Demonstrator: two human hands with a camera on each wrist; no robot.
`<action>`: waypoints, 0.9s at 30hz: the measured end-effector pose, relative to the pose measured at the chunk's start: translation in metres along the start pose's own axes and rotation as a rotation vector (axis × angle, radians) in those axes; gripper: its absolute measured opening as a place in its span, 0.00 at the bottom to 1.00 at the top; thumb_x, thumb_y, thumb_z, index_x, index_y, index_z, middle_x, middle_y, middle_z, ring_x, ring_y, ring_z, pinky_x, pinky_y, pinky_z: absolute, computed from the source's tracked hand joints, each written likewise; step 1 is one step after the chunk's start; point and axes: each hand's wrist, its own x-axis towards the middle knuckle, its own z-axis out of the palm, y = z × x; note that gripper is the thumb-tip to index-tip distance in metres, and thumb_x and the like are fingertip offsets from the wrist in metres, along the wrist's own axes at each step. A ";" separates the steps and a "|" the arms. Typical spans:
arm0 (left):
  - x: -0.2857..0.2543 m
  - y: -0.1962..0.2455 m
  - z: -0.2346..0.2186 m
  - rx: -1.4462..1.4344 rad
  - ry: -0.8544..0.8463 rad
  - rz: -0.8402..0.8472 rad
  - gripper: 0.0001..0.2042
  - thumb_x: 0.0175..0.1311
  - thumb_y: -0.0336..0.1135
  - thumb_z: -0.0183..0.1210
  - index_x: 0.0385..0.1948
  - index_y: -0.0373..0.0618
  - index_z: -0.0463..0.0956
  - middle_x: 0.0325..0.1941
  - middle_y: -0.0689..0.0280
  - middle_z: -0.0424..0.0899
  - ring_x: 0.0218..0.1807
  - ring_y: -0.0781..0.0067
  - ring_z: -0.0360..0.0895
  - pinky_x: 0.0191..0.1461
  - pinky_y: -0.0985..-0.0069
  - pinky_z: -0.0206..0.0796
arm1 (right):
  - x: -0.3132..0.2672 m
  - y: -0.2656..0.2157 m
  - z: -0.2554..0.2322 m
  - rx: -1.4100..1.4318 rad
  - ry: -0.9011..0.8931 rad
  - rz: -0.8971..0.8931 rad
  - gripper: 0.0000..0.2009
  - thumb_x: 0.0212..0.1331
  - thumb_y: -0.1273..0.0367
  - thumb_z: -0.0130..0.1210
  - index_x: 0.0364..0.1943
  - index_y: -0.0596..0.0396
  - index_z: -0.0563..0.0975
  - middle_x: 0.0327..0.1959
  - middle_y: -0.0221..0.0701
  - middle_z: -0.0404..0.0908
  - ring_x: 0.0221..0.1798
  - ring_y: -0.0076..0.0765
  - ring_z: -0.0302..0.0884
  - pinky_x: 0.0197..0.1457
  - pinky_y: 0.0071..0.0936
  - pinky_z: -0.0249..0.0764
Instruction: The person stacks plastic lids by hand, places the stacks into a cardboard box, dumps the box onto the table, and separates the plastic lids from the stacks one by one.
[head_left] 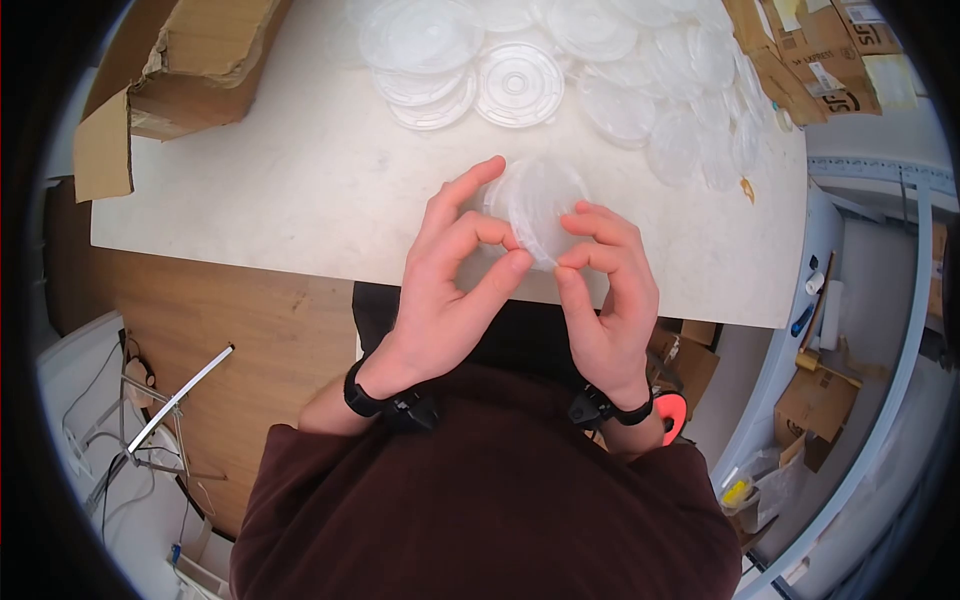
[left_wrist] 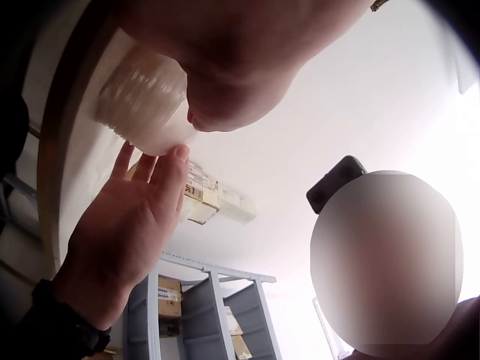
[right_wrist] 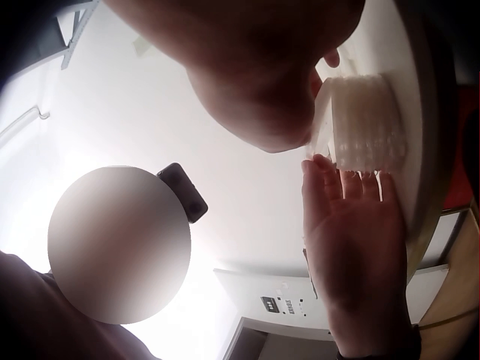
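Observation:
A stack of clear round plastic lids (head_left: 548,195) stands on its edges between the two hands at the table's near side in the head view. With thumb and index finger, the left hand (head_left: 445,285) pinches the rim of the lid at the stack's near end. The right hand (head_left: 612,290) pinches that rim too, a little to the right. Ridged edges of the stack show in the left wrist view (left_wrist: 142,97) and the right wrist view (right_wrist: 367,124). How many lids each pinch takes in, I cannot tell.
Many loose clear lids (head_left: 660,60) spread over the far side of the white table (head_left: 280,190). An open cardboard box (head_left: 205,75) stands at the far left, with more cardboard (head_left: 815,60) at the far right. Shelving (head_left: 900,330) runs along the right.

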 end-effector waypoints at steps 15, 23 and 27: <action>0.010 0.002 -0.031 -0.478 0.045 -0.029 0.08 0.82 0.37 0.63 0.52 0.44 0.79 0.73 0.57 0.81 0.73 0.57 0.77 0.81 0.58 0.62 | 0.002 0.032 -0.053 0.191 0.556 0.136 0.04 0.80 0.73 0.57 0.51 0.56 0.78 0.65 0.40 0.81 0.69 0.40 0.77 0.78 0.43 0.68; 0.118 0.012 -0.066 -0.706 0.186 -0.265 0.13 0.88 0.42 0.54 0.61 0.46 0.76 0.71 0.59 0.82 0.65 0.67 0.83 0.69 0.67 0.75 | 0.099 0.114 -0.141 -0.139 0.644 0.046 0.06 0.78 0.70 0.62 0.50 0.57 0.82 0.56 0.32 0.82 0.52 0.30 0.75 0.62 0.31 0.74; 0.119 0.007 -0.068 -0.761 0.137 -0.479 0.21 0.88 0.42 0.53 0.73 0.43 0.72 0.76 0.57 0.78 0.67 0.65 0.83 0.68 0.70 0.77 | 0.127 0.131 -0.148 -0.486 0.493 0.102 0.09 0.75 0.69 0.64 0.54 0.55 0.84 0.54 0.33 0.83 0.51 0.33 0.78 0.60 0.32 0.75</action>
